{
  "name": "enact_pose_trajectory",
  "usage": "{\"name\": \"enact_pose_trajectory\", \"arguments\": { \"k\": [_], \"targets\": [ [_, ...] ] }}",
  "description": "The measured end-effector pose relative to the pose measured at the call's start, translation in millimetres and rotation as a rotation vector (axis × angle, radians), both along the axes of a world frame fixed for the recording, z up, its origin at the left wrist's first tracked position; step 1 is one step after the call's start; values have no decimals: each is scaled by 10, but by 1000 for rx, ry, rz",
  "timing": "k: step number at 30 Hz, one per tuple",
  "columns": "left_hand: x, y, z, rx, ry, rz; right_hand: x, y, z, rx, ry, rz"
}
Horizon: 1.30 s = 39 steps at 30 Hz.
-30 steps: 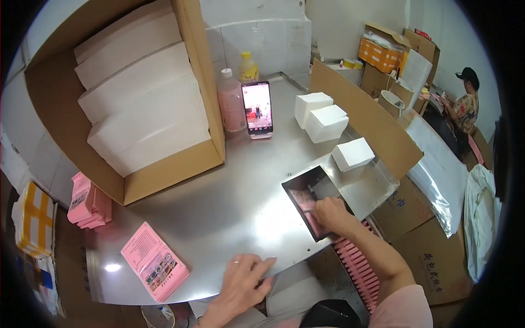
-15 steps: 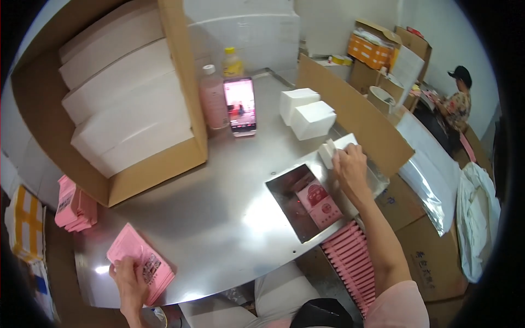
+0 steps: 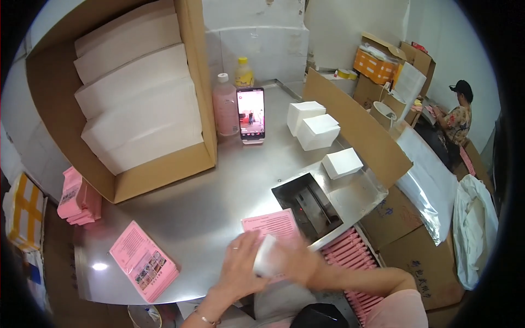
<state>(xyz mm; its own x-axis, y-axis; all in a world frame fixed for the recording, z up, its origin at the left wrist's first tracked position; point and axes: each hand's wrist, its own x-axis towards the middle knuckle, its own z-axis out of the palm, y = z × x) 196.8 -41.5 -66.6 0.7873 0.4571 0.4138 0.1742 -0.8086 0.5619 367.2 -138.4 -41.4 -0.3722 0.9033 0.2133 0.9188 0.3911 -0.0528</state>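
Note:
My left hand [image 3: 239, 263], with a ring and a bracelet, is closed on a pink printed bag [image 3: 270, 220] near the table's front edge. Between my hands is a small white paper stack [image 3: 266, 257], slightly blurred. My right hand [image 3: 302, 263] is smeared by motion and appears to grip this stack over the bag; its fingers are partly hidden. A pile of pink bags [image 3: 143, 261] lies flat to the left. Right of my hands, a rectangular opening [image 3: 306, 205] in the metal table shows a dark inside with a small red light.
Three white paper stacks, one nearest the opening [image 3: 343, 163], stand by a cardboard flap [image 3: 355, 126]. A phone [image 3: 251, 115] leans before bottles [image 3: 226, 106]. An open carton [image 3: 164, 177] holds white stacks. Pink packs [image 3: 353, 254] fill a row below right. Another person [image 3: 458, 117] sits far right.
My left hand has left the pile and holds a pink bag at centre. My right hand has come from the white stacks toward it. The pink packs in the opening are gone from view.

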Motion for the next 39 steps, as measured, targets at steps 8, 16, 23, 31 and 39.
{"name": "enact_pose_trajectory", "arguments": {
  "k": [8, 16, 23, 31, 39],
  "targets": [
    [325, -121, 24, 65, 11, 306, -11, 726, -273, 81, -147, -214],
    [116, -59, 68, 320, 295, 491, 1264, 449, 218, 611, -74, -763],
    [85, 6, 157, 310, 280, 355, 1893, 394, -91, 543, -64, -873],
    [199, -65, 124, 328, 216, 249, 1917, 337, -148, 604, 92, -825],
    [233, -100, 115, 237, 213, 209, 1953, 208, -101, 648, 40, -802]
  ]
}}
